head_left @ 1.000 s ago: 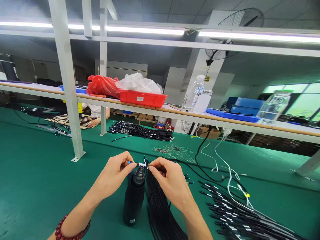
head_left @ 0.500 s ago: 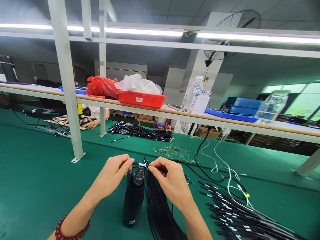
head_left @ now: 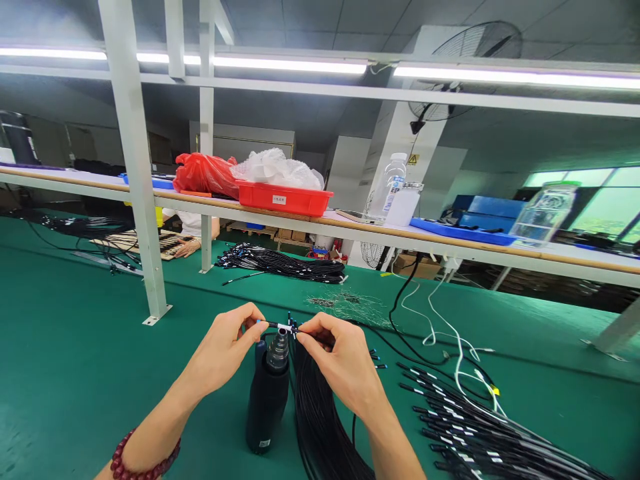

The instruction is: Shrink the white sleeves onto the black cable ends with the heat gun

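Between my two hands a thin black cable [head_left: 273, 325] with a white sleeve on it is stretched level. My left hand [head_left: 233, 343] pinches its blue-tipped end; my right hand [head_left: 343, 357] pinches it just right of the white sleeve. Right under the sleeve is the metal nozzle of a black heat gun [head_left: 267, 407], which stands upright on the green table, nozzle up. Whether sleeve and nozzle touch, I cannot tell. A thick bundle of black cables [head_left: 317, 417] runs beside the heat gun, partly hidden by my right hand and forearm.
White-labelled black cables [head_left: 465, 427] lie at the right; another cable bundle [head_left: 285, 263] lies at the back. A black cord [head_left: 400, 327] and white cords [head_left: 457, 340] cross the table. A shelf post [head_left: 143, 200] stands left, and a red tray [head_left: 285, 198] sits on the shelf.
The left fingers have shifted slightly along the cable, and its blue tip now shows. The white sleeve looks narrower and smoother over the nozzle. The heat gun stays in place.
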Demonstrator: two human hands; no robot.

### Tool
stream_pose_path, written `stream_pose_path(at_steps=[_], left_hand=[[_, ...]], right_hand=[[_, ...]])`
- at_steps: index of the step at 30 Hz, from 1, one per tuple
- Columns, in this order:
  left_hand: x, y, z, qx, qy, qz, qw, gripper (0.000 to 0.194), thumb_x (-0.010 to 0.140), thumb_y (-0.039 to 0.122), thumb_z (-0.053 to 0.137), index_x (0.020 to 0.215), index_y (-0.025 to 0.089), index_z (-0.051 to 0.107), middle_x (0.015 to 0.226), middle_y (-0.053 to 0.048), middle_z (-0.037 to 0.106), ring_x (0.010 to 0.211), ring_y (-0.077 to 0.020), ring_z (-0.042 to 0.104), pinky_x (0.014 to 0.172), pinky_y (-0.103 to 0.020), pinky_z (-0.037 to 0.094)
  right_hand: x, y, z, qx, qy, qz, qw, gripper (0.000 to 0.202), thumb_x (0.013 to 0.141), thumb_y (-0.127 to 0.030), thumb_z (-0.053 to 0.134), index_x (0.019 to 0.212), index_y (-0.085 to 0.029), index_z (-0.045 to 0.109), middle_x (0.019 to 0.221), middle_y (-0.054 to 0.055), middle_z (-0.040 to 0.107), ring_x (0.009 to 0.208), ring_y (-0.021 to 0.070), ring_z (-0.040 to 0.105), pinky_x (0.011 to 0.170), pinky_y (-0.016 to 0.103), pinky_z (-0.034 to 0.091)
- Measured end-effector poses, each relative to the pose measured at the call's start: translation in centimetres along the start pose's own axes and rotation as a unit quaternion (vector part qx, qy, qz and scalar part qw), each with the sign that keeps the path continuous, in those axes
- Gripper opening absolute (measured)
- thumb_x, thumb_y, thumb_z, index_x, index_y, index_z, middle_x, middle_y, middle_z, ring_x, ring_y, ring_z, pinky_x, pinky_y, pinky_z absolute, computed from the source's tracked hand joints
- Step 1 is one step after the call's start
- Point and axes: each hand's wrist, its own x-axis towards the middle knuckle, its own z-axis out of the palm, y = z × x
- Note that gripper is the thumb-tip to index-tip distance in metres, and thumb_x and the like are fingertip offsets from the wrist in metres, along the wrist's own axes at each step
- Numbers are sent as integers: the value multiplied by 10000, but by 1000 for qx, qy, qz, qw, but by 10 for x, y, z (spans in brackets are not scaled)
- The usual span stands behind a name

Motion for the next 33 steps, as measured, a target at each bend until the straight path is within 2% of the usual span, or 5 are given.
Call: stream_pose_path(at_steps=[5, 10, 13, 16, 33], left_hand=[[-1, 0, -2, 0, 6, 10, 1000, 224, 910, 415, 472, 816, 228, 551, 743, 39, 538, 710, -146, 461, 640, -266, 338], [-2, 2, 0, 18, 2, 6, 1000, 388, 937, 519, 380, 721, 219, 497, 674, 40, 513, 641, -144, 440, 586, -267, 309], [0, 0, 2, 45, 11, 16, 999, 452, 954, 524, 323, 657, 209, 454, 674, 22, 548, 670, -153, 484, 641, -277, 340], [1, -3, 3, 53, 10, 26, 998, 447, 958, 504, 318, 661, 207, 471, 693, 8, 572, 693, -162, 505, 676, -284, 356], [1, 1, 1, 34, 7, 15, 999, 368, 926, 476, 427, 694, 200, 498, 652, 47, 504, 620, -127, 404, 567, -253, 281]], right_hand=[[-1, 3, -3, -27, -9, -8, 1000, 147, 880, -244, 560, 826, -221, 695, 776, -20, 674, 690, 146, 595, 621, 248, 420], [-3, 0, -3, -21, -4, -24, 999, 163, 879, -230, 554, 778, -216, 681, 748, -21, 660, 671, 139, 577, 605, 240, 411], [-3, -2, -3, -19, -3, -33, 999, 167, 877, -217, 549, 776, -216, 682, 742, -20, 660, 663, 138, 574, 599, 235, 409], [-3, -3, -3, -16, -2, -32, 999, 162, 871, -213, 550, 780, -213, 684, 754, -10, 667, 674, 146, 585, 608, 237, 418], [1, 3, -2, -40, 4, -22, 999, 138, 851, -213, 576, 786, -212, 698, 766, -1, 680, 693, 161, 618, 610, 257, 433]])
